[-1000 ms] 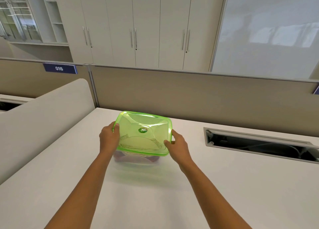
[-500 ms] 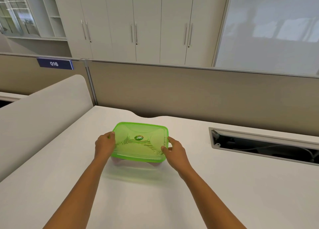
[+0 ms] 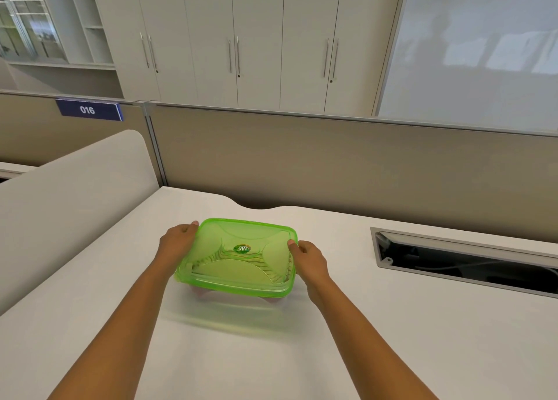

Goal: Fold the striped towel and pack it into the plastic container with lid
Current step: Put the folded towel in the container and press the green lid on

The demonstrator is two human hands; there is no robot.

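Green lid on container on desk, striped towel inside; left hand, right hand gripping its ends; uneven pressing risks one corner unsealed

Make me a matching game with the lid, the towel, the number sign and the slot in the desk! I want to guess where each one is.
Things:
1. lid
2. towel
3. number sign
4. desk slot

Places:
A. on the divider, far left
B. cut into the desk, on the right
C. inside the box, seen through the lid
D. on top of the box, between the left hand and right hand

Pairs: 1-D, 2-C, 3-A, 4-B
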